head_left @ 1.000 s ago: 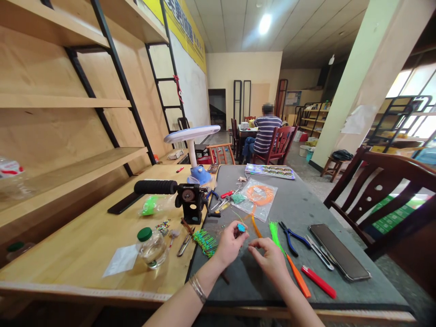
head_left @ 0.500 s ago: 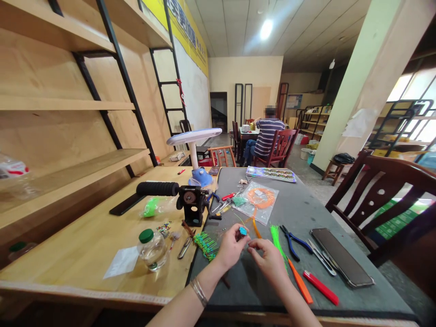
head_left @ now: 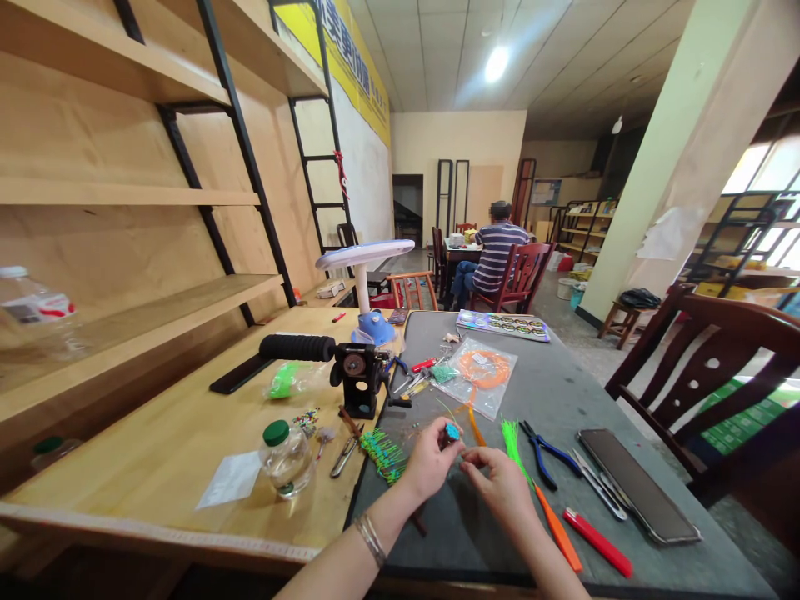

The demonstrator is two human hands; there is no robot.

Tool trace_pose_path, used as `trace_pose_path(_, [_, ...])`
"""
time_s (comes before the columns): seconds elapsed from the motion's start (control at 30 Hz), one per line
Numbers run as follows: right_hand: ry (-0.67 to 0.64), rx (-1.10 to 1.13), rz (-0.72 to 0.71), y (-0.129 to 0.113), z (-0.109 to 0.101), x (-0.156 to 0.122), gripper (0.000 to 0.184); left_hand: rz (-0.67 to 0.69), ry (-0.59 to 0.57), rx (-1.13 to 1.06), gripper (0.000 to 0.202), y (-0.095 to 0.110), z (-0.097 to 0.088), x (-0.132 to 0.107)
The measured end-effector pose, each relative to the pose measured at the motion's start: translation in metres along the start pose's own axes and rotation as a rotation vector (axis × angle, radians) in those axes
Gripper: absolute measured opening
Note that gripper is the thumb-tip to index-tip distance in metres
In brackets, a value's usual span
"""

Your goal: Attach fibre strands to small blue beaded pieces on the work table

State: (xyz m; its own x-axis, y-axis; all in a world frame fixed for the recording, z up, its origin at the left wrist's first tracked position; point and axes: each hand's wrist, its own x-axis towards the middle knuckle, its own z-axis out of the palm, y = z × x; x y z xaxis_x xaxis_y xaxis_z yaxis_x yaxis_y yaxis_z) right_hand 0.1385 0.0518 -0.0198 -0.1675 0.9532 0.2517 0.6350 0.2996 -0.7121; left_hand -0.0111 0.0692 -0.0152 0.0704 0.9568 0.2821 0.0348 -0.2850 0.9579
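Observation:
My left hand (head_left: 434,454) is closed around a small blue round piece (head_left: 452,432) whose top shows above the fingers; its kind is too small to tell. Close beside it, my right hand (head_left: 497,479) pinches with thumb and forefinger near the left fingertips. Whatever lies in that pinch is too fine to make out. Both hands are above the grey mat (head_left: 462,533). Left of them lies a bundle of green and yellow strands (head_left: 382,454). A bright green fibre bundle (head_left: 512,442) with an orange handle-like end (head_left: 558,529) lies to the right.
Blue-handled pliers (head_left: 548,454), tweezers (head_left: 598,483), a phone (head_left: 638,485) and a red cutter-like stick (head_left: 598,542) lie at right. A green-lidded jar (head_left: 286,458), a black hand-cranked device (head_left: 356,379) and a lamp (head_left: 368,287) stand left. Beyond lies a bag of orange line (head_left: 484,371). A person (head_left: 498,254) sits farther back.
The whole view has shifted slightly, so things sit a little farther right and lower. Both hands keep nearly the same pose, close together, with the blue piece still in the left.

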Motion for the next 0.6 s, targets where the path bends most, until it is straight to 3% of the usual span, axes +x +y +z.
trace_pose_path(0.43, [0.001, -0.002, 0.041, 0.0081, -0.0024, 0.0000, 0.027, -0.024, -0.020, -0.015, 0.011, 0.0051, 0.0007, 0.0007])
trace_pose_path(0.6, [0.000, -0.048, 0.050, 0.0058, -0.0030, -0.0002, 0.020, -0.037, -0.019, -0.030, 0.014, 0.0034, 0.0011, 0.0025])
